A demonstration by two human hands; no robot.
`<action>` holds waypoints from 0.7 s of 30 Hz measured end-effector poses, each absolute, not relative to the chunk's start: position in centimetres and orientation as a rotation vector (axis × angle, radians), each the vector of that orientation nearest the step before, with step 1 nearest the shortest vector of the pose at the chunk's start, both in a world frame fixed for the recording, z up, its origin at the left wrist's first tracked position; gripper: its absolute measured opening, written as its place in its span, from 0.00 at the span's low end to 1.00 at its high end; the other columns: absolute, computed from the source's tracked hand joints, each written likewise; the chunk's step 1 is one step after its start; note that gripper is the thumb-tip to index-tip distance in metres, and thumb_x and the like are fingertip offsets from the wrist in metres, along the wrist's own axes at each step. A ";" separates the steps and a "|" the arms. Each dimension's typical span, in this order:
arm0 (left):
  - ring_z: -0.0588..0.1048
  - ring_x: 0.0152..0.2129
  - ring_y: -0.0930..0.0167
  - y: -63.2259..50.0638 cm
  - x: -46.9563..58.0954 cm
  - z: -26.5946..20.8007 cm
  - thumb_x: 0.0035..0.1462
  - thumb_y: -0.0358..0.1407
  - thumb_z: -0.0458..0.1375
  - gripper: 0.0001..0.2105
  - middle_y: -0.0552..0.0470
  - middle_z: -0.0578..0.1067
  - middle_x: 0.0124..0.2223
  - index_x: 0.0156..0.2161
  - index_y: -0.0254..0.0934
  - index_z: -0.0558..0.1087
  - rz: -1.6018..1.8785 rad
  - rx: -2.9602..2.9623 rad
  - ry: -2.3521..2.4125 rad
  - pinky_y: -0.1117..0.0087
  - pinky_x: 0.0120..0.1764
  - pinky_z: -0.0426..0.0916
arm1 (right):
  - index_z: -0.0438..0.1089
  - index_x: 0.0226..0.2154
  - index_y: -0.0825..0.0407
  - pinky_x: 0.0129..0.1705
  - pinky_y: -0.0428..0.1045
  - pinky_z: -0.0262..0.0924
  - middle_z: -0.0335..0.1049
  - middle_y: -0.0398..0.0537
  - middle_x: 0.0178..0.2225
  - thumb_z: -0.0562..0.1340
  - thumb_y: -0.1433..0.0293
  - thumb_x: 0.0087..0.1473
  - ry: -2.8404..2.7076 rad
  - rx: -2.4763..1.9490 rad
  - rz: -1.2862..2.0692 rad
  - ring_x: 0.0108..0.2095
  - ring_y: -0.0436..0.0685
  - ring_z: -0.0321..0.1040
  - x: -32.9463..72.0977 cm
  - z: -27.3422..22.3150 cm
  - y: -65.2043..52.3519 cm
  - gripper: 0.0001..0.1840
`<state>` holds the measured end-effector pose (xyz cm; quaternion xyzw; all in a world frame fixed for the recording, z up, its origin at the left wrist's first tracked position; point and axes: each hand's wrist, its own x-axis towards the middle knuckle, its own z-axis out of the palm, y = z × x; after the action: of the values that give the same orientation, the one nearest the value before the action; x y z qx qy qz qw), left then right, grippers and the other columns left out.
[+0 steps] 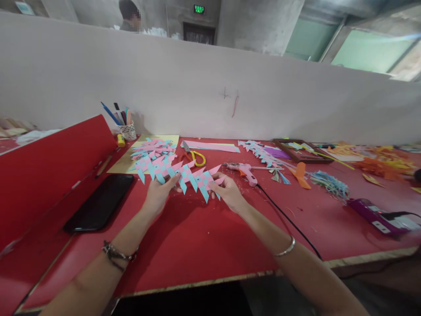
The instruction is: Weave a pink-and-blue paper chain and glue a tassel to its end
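A woven strip of pink and light-blue paper fish (pixel 189 175) stretches between my two hands above the red table. My left hand (pixel 161 191) pinches it near the middle, thumb on top. At its right end, my right hand (pixel 226 191) grips the paper between thumb and fingers. Behind the strip's left end lies a heap of similar pink and blue folded paper pieces (pixel 154 148) on a yellowish sheet (pixel 123 160). Yellow-handled scissors (pixel 198 158) rest just beyond the strip, and a pink glue gun (pixel 245 172) lies right of my right hand.
A black phone (pixel 100 204) lies at left by a red board (pixel 59 171). A pen cup (pixel 128 131) stands near the white partition (pixel 184 87). Rightward are another paper strip (pixel 261 152), a brown tray (pixel 302 153), blue tassels (pixel 329 184) and a purple power strip (pixel 378 217).
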<state>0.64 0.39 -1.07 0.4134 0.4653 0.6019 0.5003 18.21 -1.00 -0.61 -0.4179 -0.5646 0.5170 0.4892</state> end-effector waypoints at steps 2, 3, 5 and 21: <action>0.66 0.10 0.77 0.4 0.6 -1.2 0.31 0.39 0.63 0.12 0.61 0.66 0.17 0.21 0.35 0.66 1.460 1.029 1.129 0.76 0.16 0.61 | 0.63 0.23 0.53 0.14 0.40 0.48 0.61 0.34 0.13 0.61 0.64 0.39 -1.440 -1.041 1.279 0.11 0.42 0.54 18.2 -0.6 -1.0 0.10; 0.66 0.10 0.77 0.3 0.6 -1.3 0.32 0.39 0.63 0.12 0.61 0.66 0.17 0.21 0.35 0.66 1.464 1.047 1.136 0.75 0.17 0.61 | 0.63 0.21 0.53 0.14 0.41 0.47 0.60 0.34 0.12 0.61 0.64 0.40 -1.468 -1.055 1.282 0.11 0.42 0.53 18.3 -0.7 -1.0 0.10; 0.66 0.11 0.77 0.3 0.5 -1.5 0.33 0.39 0.62 0.11 0.61 0.66 0.16 0.21 0.35 0.65 1.471 1.082 1.161 0.75 0.18 0.62 | 0.62 0.18 0.53 0.13 0.41 0.46 0.59 0.35 0.11 0.60 0.63 0.40 -1.492 -1.081 1.277 0.10 0.42 0.52 18.3 -0.7 -1.1 0.11; 0.67 0.11 0.74 -0.2 0.6 -0.7 0.36 0.38 0.60 0.08 0.59 0.68 0.13 0.19 0.36 0.66 1.453 1.230 1.260 0.73 0.21 0.62 | 0.61 0.17 0.53 0.12 0.40 0.47 0.60 0.35 0.10 0.58 0.63 0.42 -1.470 -1.112 1.303 0.10 0.42 0.54 18.2 -1.0 -1.1 0.11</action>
<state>0.59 -0.22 -0.66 0.4900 0.5019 0.5787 0.4161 18.19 -1.08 -1.03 -0.4451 -0.5886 0.5219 0.4279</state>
